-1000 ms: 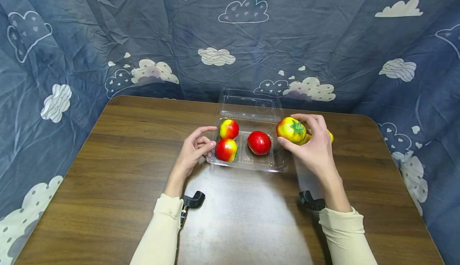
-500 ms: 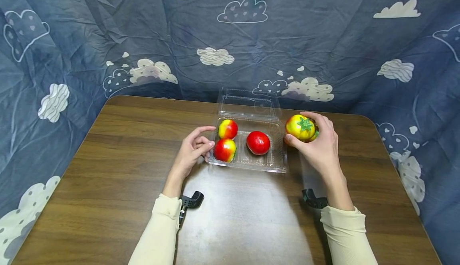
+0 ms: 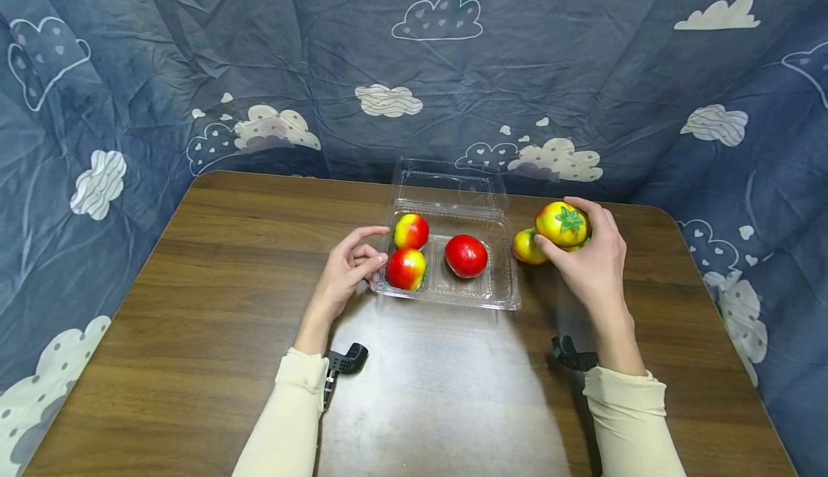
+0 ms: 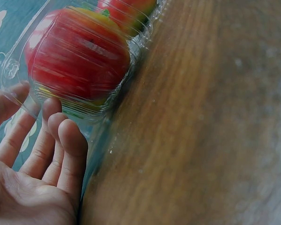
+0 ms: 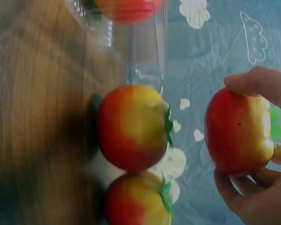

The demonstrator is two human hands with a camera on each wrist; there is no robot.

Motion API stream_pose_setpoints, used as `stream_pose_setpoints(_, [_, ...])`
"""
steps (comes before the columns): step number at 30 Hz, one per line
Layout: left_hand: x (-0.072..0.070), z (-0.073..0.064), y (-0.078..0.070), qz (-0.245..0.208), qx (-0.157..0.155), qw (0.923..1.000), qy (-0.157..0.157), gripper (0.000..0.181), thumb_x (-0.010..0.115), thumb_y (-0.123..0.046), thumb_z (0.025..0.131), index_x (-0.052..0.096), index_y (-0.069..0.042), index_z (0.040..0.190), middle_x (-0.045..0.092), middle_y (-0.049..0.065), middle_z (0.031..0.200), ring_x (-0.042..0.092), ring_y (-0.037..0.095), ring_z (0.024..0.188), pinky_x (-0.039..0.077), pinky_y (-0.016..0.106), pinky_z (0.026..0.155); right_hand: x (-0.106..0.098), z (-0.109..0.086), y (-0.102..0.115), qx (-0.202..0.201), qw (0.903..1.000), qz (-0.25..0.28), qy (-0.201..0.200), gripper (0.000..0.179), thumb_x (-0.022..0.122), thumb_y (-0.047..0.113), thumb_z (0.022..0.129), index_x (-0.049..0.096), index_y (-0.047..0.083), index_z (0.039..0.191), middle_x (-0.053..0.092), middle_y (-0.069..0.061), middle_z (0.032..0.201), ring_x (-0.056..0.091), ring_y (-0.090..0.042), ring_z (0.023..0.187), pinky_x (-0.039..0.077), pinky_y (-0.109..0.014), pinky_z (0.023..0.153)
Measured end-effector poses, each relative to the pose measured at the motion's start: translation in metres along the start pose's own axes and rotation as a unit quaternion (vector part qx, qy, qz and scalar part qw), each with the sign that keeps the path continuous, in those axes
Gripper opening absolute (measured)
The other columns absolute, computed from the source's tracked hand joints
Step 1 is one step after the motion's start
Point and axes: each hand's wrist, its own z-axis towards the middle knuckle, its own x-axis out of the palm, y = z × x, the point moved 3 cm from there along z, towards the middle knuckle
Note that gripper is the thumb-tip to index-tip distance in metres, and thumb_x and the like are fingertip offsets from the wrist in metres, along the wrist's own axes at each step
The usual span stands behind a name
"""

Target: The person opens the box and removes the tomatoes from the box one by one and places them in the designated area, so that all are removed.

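My right hand (image 3: 591,251) holds a red-and-yellow tomato (image 3: 561,223) with a green star-shaped calyx, thumb on one side and fingers on the other. In the right wrist view this tomato (image 5: 239,131) is raised, apart from two similar tomatoes (image 5: 132,127) on the table. From the head, one lower tomato (image 3: 527,247) shows left of it; the other is mostly hidden. A clear plastic container (image 3: 453,299) holds two red-yellow tomatoes (image 3: 406,269) on its left and a redder one (image 3: 466,256) right of centre. My left hand (image 3: 343,269) pinches the container's left rim, thumb on the edge (image 4: 23,89).
The container's hinged lid (image 3: 449,184) stands open toward the back edge of the brown wooden table (image 3: 213,304). Behind the table hangs a blue cloth (image 3: 336,53) with cloud prints. Dark wrist cameras (image 3: 349,359) are strapped to both wrists.
My right hand has moved right with the tomato, from beside the container's right edge to above the other tomatoes, uncovering one of them. The left hand stays at the container's rim.
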Motion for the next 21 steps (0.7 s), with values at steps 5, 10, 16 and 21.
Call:
stream_pose_setpoints(5, [0.000,0.000,0.001,0.001,-0.001,1.0000,0.000,0.046,0.069,0.001,0.098,0.059,-0.004,0.143,0.065,0.007,0.080,0.055,0.016,0.058,0.052,0.025,0.050,-0.010,0.002,-0.010,0.033,0.9993,-0.007,-0.014,0.070,0.092,0.018,0.079,0.062,0.012,0.142,0.062,-0.017,0.134,0.058,-0.034,0.120,0.045,-0.052,0.102])
stream_pose_setpoints(10, [0.000,0.000,0.000,0.001,0.001,1.0000,-0.001,0.046,0.069,0.001,0.099,0.059,-0.004,0.143,0.065,0.008,0.080,0.054,0.016,0.057,0.052,0.024,0.050,-0.020,0.006,-0.022,0.058,0.9977,-0.012,-0.032,0.070,0.091,0.021,0.081,0.061,0.014,0.144,0.062,-0.018,0.136,0.055,-0.034,0.122,0.042,-0.054,0.104])
stream_pose_setpoints(16, [0.000,0.000,0.001,0.000,0.001,1.0000,0.000,0.045,0.068,0.002,0.099,0.058,-0.003,0.143,0.064,0.008,0.080,0.054,0.015,0.056,0.053,0.024,0.050,-0.029,0.008,-0.035,0.078,0.9956,-0.018,-0.048,0.071,0.090,0.023,0.083,0.059,0.015,0.146,0.061,-0.018,0.138,0.054,-0.034,0.123,0.038,-0.052,0.105])
stream_pose_setpoints(21, [0.000,0.001,0.001,0.000,0.001,1.0000,0.001,0.046,0.069,0.002,0.099,0.058,-0.002,0.143,0.065,0.007,0.080,0.054,0.017,0.057,0.053,0.025,0.050,-0.038,0.010,-0.045,0.096,0.9934,-0.026,-0.058,0.071,0.089,0.025,0.084,0.058,0.014,0.147,0.060,-0.017,0.141,0.052,-0.035,0.127,0.036,-0.054,0.110])
